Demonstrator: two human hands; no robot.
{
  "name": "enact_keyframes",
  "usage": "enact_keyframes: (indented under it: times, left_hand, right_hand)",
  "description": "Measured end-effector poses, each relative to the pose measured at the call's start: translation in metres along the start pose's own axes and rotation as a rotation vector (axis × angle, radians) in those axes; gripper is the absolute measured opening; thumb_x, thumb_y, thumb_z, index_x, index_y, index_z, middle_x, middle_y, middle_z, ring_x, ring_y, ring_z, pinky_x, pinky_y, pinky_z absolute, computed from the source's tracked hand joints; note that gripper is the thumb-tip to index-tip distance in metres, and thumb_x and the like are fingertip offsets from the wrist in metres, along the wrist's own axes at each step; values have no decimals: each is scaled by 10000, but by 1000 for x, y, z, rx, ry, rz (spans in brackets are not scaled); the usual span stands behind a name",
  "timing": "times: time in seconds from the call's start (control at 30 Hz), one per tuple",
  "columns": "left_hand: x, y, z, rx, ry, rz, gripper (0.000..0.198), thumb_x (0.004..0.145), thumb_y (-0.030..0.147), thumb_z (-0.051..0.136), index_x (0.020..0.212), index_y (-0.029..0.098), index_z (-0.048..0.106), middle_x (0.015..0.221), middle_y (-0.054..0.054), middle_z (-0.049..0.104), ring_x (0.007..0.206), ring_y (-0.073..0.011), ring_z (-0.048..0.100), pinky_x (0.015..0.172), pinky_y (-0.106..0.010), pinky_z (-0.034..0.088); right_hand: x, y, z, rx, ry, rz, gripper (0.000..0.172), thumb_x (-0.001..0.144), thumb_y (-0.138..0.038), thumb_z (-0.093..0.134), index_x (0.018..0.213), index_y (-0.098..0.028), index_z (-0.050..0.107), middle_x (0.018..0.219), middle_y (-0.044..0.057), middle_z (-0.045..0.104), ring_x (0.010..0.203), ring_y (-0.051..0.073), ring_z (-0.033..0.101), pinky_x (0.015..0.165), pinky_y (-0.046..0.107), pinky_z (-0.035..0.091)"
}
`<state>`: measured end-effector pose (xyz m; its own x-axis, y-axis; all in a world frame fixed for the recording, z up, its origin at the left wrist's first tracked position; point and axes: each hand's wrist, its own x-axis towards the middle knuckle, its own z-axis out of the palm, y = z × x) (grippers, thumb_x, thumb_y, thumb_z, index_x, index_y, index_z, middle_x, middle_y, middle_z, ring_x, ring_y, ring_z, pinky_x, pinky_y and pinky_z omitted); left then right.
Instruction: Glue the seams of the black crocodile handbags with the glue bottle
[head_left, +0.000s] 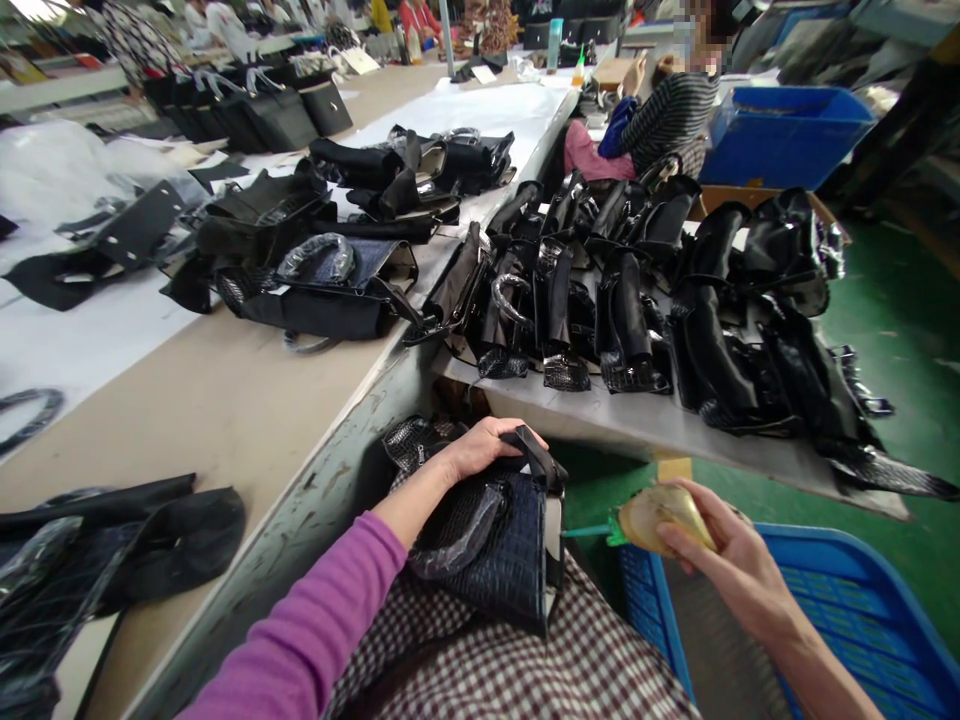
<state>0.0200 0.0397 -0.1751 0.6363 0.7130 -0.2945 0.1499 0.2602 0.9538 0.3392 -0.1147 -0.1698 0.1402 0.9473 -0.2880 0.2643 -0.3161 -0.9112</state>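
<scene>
A dark blue crocodile-pattern handbag (501, 555) with plastic-wrapped handles lies on my lap. My left hand (480, 448) rests closed over its top edge, gripping it near a black strap. My right hand (731, 562) is held out to the right above a blue plastic crate (862, 610). Its fingers are wrapped round a small yellowish squeeze bottle (660, 515) with a green nozzle that points left toward the bag.
A long workbench (225, 400) runs along my left with black bags (315, 290) and bag parts. A board (675, 425) ahead carries several glossy black bags (637, 290). A person in a striped top (667, 115) sits beyond it near a blue bin (787, 135). Green floor lies to the right.
</scene>
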Motion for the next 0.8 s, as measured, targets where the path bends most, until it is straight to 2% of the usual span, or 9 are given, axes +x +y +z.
enact_keyframes:
  times: [0.3, 0.47, 0.63, 0.8]
  left_hand:
    - [0, -2, -1, -8, -3, 5, 294, 742, 185, 719, 1021, 126, 792, 1053, -82, 781, 1017, -247, 692, 969, -326, 469]
    - [0, -3, -2, -5, -4, 2, 296, 751, 205, 720, 1027, 129, 794, 1053, -79, 782, 1020, -251, 690, 967, -323, 464]
    - [-1, -1, -1, -11, 5, 1, 292, 742, 222, 727, 1008, 128, 797, 1027, -76, 783, 1012, -254, 694, 969, -331, 472]
    - [-2, 1, 0, -14, 14, 2, 284, 736, 229, 735, 993, 127, 800, 1021, -80, 784, 1014, -258, 695, 977, -338, 473]
  right_hand:
    - [-34, -3, 5, 117, 25, 55, 493, 836, -458, 789, 1248, -230, 645, 1090, 56, 723, 711, 236, 617, 489, 274, 504]
    - [-35, 7, 4, 117, -30, 60, 513, 830, -465, 802, 1254, -230, 636, 1089, 65, 723, 711, 246, 629, 496, 283, 517]
    - [-22, 15, 7, 107, 118, 1, 520, 832, -483, 804, 1237, -218, 615, 1078, 73, 688, 788, 263, 636, 523, 283, 518]
    - [-10, 19, 11, 82, 205, -37, 537, 807, -492, 821, 1215, -214, 608, 1036, 58, 660, 678, 211, 599, 541, 290, 515]
